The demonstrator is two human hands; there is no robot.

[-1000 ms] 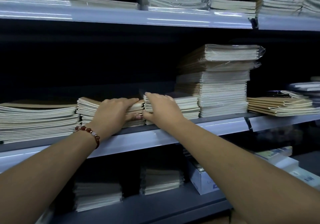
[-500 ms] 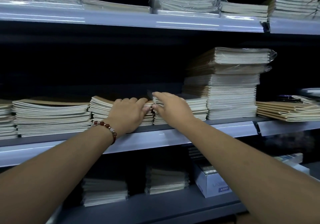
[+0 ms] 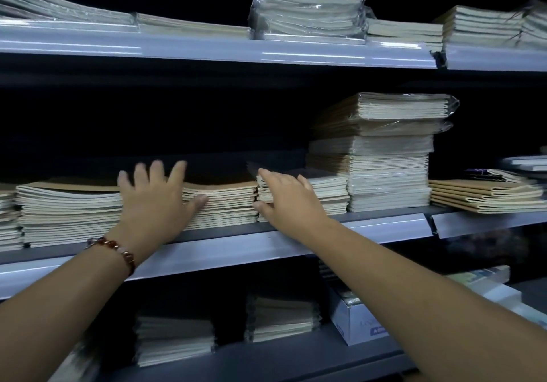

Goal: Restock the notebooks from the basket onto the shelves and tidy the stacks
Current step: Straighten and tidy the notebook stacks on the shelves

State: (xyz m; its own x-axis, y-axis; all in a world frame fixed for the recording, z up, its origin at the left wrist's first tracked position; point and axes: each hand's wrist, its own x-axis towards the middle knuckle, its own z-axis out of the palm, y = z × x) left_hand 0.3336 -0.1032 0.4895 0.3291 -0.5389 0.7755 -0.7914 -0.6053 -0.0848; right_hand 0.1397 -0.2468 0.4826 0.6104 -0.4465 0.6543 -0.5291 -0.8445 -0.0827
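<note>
On the middle shelf [image 3: 236, 251] lie stacks of kraft-covered notebooks. My left hand [image 3: 154, 204], with a bead bracelet on the wrist, has its fingers spread and raised in front of a middle stack [image 3: 225, 204], thumb against the stack's front edge. My right hand [image 3: 287, 195] lies on the left end of the neighbouring low stack [image 3: 325, 192], fingers on top and thumb at the front edge. A wider stack [image 3: 68, 207] sits to the left. The basket is out of sight.
A tall pile with plastic-wrapped packs [image 3: 381, 148] stands right of my right hand, and a flat kraft stack [image 3: 485, 195] beyond it. The top shelf [image 3: 207, 47] carries wrapped packs [image 3: 307, 15]. Below sit smaller stacks [image 3: 281, 316] and a box [image 3: 355, 319].
My left hand has lifted off the middle stack and opened, its fingers now spread and blurred. My right hand stays on the low stack. The view has shifted a little.
</note>
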